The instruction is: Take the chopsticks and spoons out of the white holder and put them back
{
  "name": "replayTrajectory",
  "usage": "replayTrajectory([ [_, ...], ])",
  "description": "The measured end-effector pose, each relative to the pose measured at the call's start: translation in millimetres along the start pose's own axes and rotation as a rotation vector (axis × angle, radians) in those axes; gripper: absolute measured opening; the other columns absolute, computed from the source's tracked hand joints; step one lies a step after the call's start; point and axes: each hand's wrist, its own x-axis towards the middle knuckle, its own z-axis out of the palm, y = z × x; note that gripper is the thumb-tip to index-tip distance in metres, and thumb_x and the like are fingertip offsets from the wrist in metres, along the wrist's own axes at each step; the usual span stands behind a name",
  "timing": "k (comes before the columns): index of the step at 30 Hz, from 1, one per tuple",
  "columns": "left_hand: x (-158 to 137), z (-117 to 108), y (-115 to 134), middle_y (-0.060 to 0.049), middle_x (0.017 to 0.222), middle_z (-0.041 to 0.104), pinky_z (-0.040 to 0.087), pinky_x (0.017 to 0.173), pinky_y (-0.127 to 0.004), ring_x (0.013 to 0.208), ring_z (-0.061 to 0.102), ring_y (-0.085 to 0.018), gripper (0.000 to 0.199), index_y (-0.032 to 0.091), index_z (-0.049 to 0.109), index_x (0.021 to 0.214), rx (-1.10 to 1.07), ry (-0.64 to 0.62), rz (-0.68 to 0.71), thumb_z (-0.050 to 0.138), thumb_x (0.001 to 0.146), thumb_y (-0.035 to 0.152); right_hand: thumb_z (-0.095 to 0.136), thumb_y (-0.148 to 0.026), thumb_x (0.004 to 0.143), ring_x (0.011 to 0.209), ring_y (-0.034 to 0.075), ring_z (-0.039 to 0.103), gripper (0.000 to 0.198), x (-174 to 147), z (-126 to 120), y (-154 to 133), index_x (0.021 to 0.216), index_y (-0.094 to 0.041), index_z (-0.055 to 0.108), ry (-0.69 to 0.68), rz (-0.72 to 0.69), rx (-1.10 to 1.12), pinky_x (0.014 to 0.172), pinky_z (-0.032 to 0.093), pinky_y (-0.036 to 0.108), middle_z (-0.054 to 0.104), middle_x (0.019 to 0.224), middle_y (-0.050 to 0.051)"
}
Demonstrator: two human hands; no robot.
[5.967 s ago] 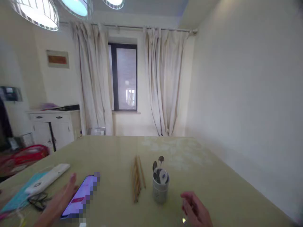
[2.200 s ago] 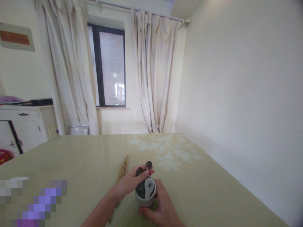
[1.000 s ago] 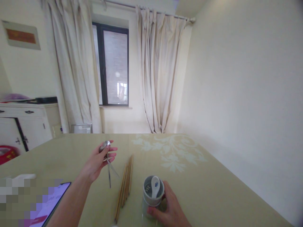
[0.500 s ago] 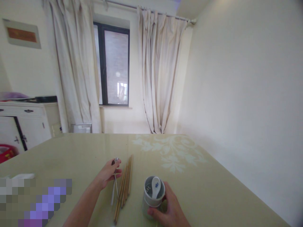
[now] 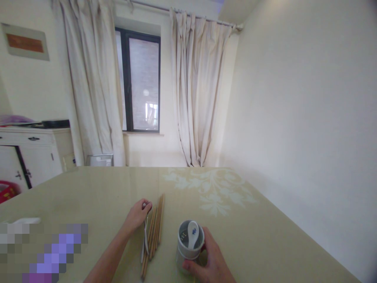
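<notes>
My left hand [image 5: 138,213] is closed in a pinch on the upper ends of slim metal spoons [image 5: 145,237]; their long handles point down toward me and the bowl ends are mostly covered by my fingers. Right beside them lie several wooden chopsticks [image 5: 155,232], side by side on the table. My right hand [image 5: 207,253] wraps around the right side of an upright grey utensil holder [image 5: 188,254], thumb across its front. Inside the holder leans a white ceramic spoon [image 5: 193,234] with a blue pattern. Small drain holes show in its bottom.
The pale green table [image 5: 250,243] carries a white leaf pattern toward its far right. At the left edge lies a white item [image 5: 28,220] beside a pixelated patch. Beyond the table are a white cabinet [image 5: 41,157], curtains [image 5: 200,86] and a window [image 5: 144,84].
My left hand has turned and closed more tightly over the spoon ends, its fingers no longer spread. The spoons now lie closer together, against the chopsticks. My right hand and the holder have barely shifted.
</notes>
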Motion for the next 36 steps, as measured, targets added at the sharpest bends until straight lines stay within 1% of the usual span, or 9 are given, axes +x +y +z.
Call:
replayTrajectory([
  [4, -0.6, 4.1, -1.6, -0.007, 0.088, 0.075, 0.048, 0.085, -0.034, 0.093, 0.069, -0.027, 0.021, 0.021, 0.064, 0.082, 0.104, -0.008, 0.023, 0.055, 0.086, 0.04, 0.08, -0.062, 0.075, 0.102, 0.033, 0.063, 0.072, -0.4, 0.3, 0.7, 0.129, -0.018, 0.062, -0.004, -0.005, -0.001, 0.085, 0.049, 0.044, 0.068, 0.115, 0.015],
  [9, -0.7, 6.8, -1.0, -0.007, 0.085, 0.075, 0.049, 0.079, -0.033, 0.085, 0.07, -0.026, 0.023, 0.02, 0.066, 0.089, 0.176, -0.027, 0.027, 0.056, 0.086, 0.04, 0.08, -0.061, 0.075, 0.103, 0.032, 0.063, 0.071, -0.9, 0.8, -0.8, 0.129, -0.018, 0.062, 0.004, -0.006, 0.01, 0.086, 0.05, 0.043, 0.068, 0.115, 0.014],
  [15, -0.5, -4.0, 6.8, -0.011, 0.099, 0.079, 0.051, 0.089, -0.034, 0.097, 0.074, -0.028, 0.022, 0.018, 0.07, 0.095, 0.175, -0.054, 0.041, 0.062, 0.08, 0.031, 0.081, -0.059, 0.076, 0.104, 0.033, 0.063, 0.071, -1.0, 0.6, -0.3, 0.13, -0.018, 0.062, 0.001, -0.014, 0.009, 0.086, 0.051, 0.045, 0.068, 0.116, 0.015],
  [18, -4.6, -8.0, 24.7, -0.016, 0.109, 0.079, 0.048, 0.099, -0.039, 0.11, 0.071, -0.033, 0.026, 0.016, 0.073, 0.099, 0.173, -0.039, 0.078, 0.065, 0.077, 0.028, 0.081, -0.058, 0.077, 0.107, 0.034, 0.063, 0.07, -1.5, 0.9, -0.1, 0.131, -0.019, 0.061, 0.003, -0.016, 0.013, 0.089, 0.051, 0.045, 0.067, 0.118, 0.015],
  [21, -21.5, -2.7, 61.1, -0.014, 0.114, 0.078, 0.048, 0.097, -0.036, 0.108, 0.071, -0.029, 0.027, 0.018, 0.075, 0.102, 0.117, -0.082, 0.173, 0.062, 0.084, 0.034, 0.082, -0.056, 0.076, 0.106, 0.033, 0.063, 0.067, -1.3, 1.3, -0.6, 0.129, -0.019, 0.062, 0.005, -0.013, 0.0, 0.088, 0.051, 0.045, 0.067, 0.116, 0.014],
  [24, -52.6, 13.9, 102.6, -0.01, 0.106, 0.08, 0.052, 0.084, -0.032, 0.096, 0.072, -0.025, 0.033, 0.021, 0.076, 0.103, -0.048, -0.268, 0.384, 0.057, 0.093, 0.045, 0.082, -0.053, 0.076, 0.103, 0.032, 0.064, 0.065, -0.9, 1.5, -1.1, 0.128, -0.019, 0.063, -0.004, -0.014, -0.006, 0.085, 0.051, 0.043, 0.067, 0.115, 0.013],
  [28, -88.3, 39.2, 129.8, -0.007, 0.106, 0.081, 0.05, 0.09, -0.034, 0.101, 0.071, -0.026, 0.022, 0.025, 0.081, 0.103, 0.047, -0.466, 0.551, 0.067, 0.087, 0.033, 0.08, -0.056, 0.077, 0.102, 0.032, 0.064, 0.066, -1.0, 1.5, -1.2, 0.128, -0.019, 0.062, 0.011, -0.023, -0.007, 0.083, 0.051, 0.041, 0.068, 0.115, 0.013],
  [32, -94.6, 41.7, 135.1, -0.008, 0.103, 0.082, 0.049, 0.096, -0.037, 0.103, 0.072, -0.027, 0.023, 0.026, 0.083, 0.093, 0.052, -0.416, 0.594, 0.061, 0.09, 0.026, 0.081, -0.058, 0.077, 0.1, 0.031, 0.063, 0.063, -1.2, 0.8, -1.6, 0.124, -0.02, 0.065, 0.014, -0.038, -0.03, 0.083, 0.051, 0.04, 0.068, 0.113, 0.012],
  [36, -83.7, 7.2, 144.7, -0.006, 0.099, 0.082, 0.052, 0.094, -0.034, 0.098, 0.072, -0.024, 0.021, 0.025, 0.081, 0.09, -0.213, -0.309, 0.545, 0.065, 0.091, 0.039, 0.081, -0.053, 0.078, 0.103, 0.031, 0.064, 0.059, -1.9, -1.0, -2.6, 0.125, -0.021, 0.064, 0.007, -0.025, 0.002, 0.085, 0.051, 0.041, 0.068, 0.114, 0.011],
])
